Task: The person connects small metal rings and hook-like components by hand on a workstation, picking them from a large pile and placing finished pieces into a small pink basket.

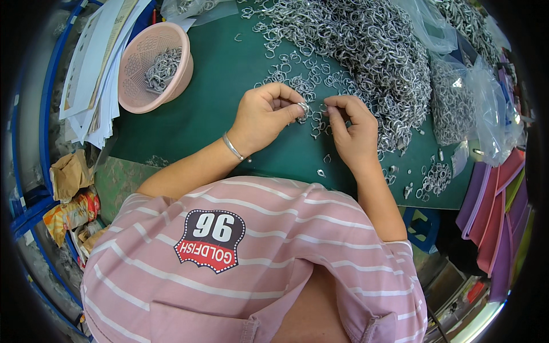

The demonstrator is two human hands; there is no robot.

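Note:
My left hand (265, 116) pinches a few silvery metal rings (303, 109) between thumb and forefinger, above the green tabletop. Close to its right, my right hand (355, 124) holds one small ring (323, 108) between thumb and fingertip. The two hands are apart. Behind them loose rings (302, 85) lie scattered, and a large heap of metal rings (377, 55) spreads over the back and right of the table. A pink plastic basket (186, 68) with metal pieces in it stands tilted at the left.
Papers (92, 64) are stacked at the left edge, beside blue shelving (53, 85). Clear plastic bags of metal parts (452, 103) stand at the right. A small group of rings (436, 178) lies near the front right edge, by purple and red sheets or bins (489, 206).

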